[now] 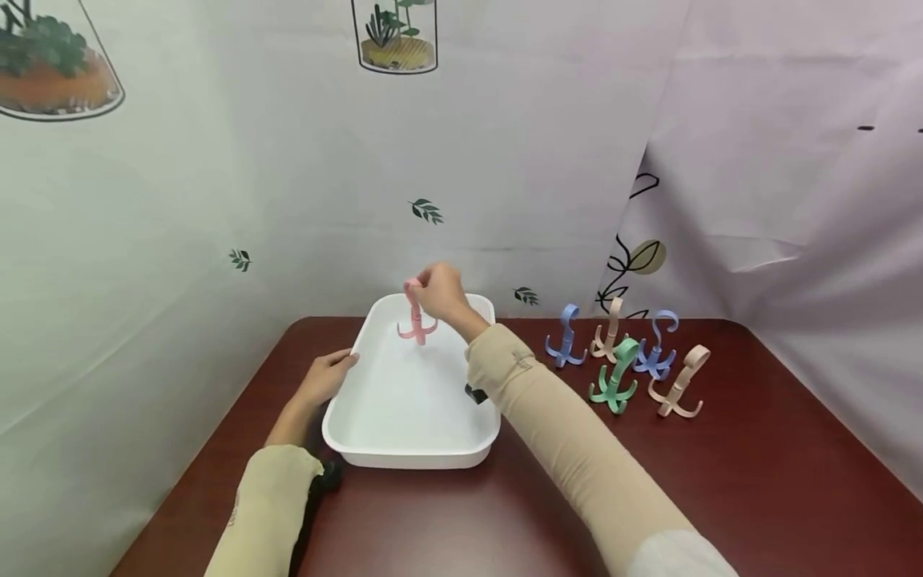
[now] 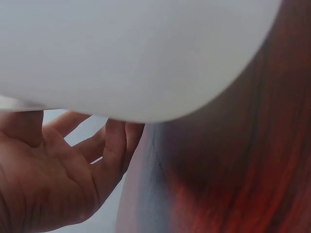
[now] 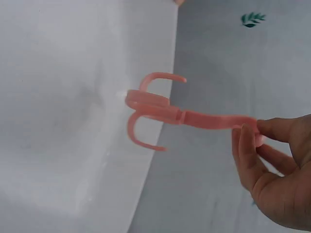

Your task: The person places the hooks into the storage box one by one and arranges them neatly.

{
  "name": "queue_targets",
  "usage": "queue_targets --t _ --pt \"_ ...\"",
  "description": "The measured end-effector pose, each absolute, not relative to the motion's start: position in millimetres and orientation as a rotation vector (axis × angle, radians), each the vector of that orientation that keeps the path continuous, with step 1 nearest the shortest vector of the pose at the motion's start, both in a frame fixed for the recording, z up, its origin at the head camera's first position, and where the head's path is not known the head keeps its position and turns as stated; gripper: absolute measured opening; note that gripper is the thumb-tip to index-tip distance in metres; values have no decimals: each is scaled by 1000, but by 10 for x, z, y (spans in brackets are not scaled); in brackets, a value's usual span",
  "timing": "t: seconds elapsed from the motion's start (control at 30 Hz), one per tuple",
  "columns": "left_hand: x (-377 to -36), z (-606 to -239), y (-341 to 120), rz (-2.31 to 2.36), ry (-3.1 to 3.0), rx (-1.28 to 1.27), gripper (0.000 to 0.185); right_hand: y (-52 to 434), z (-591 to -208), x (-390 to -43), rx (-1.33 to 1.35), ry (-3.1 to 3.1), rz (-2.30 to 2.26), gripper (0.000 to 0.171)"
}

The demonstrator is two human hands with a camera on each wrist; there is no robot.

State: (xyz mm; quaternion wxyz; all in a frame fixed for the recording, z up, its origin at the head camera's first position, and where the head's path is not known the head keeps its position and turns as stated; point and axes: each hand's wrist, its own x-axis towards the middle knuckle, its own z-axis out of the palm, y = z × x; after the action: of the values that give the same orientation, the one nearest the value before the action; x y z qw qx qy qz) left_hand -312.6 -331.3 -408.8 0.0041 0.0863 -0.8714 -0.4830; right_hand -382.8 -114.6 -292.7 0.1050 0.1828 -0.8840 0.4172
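Note:
My right hand (image 1: 441,290) pinches the curved top of a pink multi-prong hook hanger (image 1: 416,320) between thumb and fingers. The hanger hangs prongs-down over the far part of a white plastic tray (image 1: 411,460); the right wrist view shows the pink hook (image 3: 204,120) with its upturned prongs in front of the tray wall. At the tray's left side, my left hand (image 1: 326,378) grips the rim, thumb on top. From the left wrist view, the fingers (image 2: 115,141) reach beneath the tray's edge (image 2: 146,97), which hides their tips.
Several hook hangers stand right of the tray on the dark red table (image 1: 764,481): a blue one (image 1: 566,340), another blue one (image 1: 654,353), a green one (image 1: 615,381), a beige one (image 1: 681,385) and a second beige one (image 1: 610,332). A patterned cloth backdrop (image 1: 505,160) hangs behind.

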Motion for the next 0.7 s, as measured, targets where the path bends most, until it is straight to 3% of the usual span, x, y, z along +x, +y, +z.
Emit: queue_targets --t 0.2,0.7 --pt "-3159 -4109 -3273 -1480 -2746 243 57 -1386 -3057 -4024 520 -2655 1214 21" --pt "-3121 -4120 -3273 -1480 -2726 243 55 -1655 -3313 -4143 454 -2717 1210 21"
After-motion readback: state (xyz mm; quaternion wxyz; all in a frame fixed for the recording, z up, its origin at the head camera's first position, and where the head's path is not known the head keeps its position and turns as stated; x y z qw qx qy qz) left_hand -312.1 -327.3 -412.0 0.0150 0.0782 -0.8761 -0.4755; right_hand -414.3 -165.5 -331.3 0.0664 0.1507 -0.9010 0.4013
